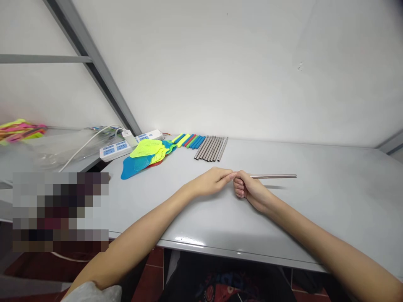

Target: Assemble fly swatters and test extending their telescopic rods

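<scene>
My right hand [248, 188] is closed in a fist around a thin metal tube [275, 176], which sticks out to the right just above the table. Against the thumb side of that fist, my left hand [215, 180] brings its thumb and fingers together in a pinch. Whatever lies between those fingertips is hidden, though they meet in line with the tube. Behind the hands, several similar metal tubes [210, 149] lie side by side. Left of them is a row of coloured grips [189, 141] in yellow, blue, red and green.
Yellow and blue perforated fly swatter heads [138, 165] are piled on the table's left. A white power strip [116, 150] with a plugged-in adapter stands behind them. The grey table [330, 201] meets a white wall [236, 75]. A blurred patch covers part of the left side.
</scene>
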Demonstrator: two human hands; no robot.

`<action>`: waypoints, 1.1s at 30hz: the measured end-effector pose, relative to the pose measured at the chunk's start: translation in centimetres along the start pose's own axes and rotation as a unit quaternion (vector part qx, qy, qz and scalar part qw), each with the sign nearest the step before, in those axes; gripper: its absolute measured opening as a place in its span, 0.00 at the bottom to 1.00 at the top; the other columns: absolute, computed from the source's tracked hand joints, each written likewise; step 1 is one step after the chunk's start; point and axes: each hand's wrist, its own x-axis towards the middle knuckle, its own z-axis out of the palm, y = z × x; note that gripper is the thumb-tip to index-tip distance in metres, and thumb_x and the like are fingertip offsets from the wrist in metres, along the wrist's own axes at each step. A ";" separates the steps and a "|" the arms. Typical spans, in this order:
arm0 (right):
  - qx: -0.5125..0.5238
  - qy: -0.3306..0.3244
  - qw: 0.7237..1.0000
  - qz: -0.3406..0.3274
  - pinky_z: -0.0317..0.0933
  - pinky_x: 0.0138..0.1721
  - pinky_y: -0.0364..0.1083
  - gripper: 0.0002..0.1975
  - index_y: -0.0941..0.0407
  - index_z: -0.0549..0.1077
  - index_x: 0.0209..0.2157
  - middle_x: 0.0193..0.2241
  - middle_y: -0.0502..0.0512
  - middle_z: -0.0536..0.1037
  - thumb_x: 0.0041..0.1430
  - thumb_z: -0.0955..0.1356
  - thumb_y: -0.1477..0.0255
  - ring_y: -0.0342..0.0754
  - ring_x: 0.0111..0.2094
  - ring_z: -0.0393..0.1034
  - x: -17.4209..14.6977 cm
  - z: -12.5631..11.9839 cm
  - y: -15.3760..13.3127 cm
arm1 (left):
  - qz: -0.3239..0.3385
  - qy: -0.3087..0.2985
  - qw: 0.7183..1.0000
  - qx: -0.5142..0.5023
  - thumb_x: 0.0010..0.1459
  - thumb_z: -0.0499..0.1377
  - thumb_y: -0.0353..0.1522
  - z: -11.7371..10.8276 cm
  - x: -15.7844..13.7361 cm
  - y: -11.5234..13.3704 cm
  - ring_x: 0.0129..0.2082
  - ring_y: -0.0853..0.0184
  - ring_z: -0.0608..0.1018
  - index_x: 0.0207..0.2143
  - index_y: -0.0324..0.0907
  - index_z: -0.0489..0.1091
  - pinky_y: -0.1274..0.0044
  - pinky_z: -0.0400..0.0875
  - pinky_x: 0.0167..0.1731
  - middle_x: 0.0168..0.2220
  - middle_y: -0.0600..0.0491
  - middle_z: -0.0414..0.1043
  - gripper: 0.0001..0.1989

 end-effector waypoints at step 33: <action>-0.055 0.045 0.997 -0.029 0.40 0.16 0.41 0.15 0.57 0.51 0.14 0.14 0.45 0.48 0.47 0.61 0.68 0.36 0.14 0.44 -0.3 0.1 -2.4 | -0.034 0.006 0.999 0.018 0.57 0.37 0.38 -1.7 0.0 0.1 0.20 0.75 0.55 0.19 0.40 0.48 0.81 0.49 0.21 0.18 0.59 0.47 0.16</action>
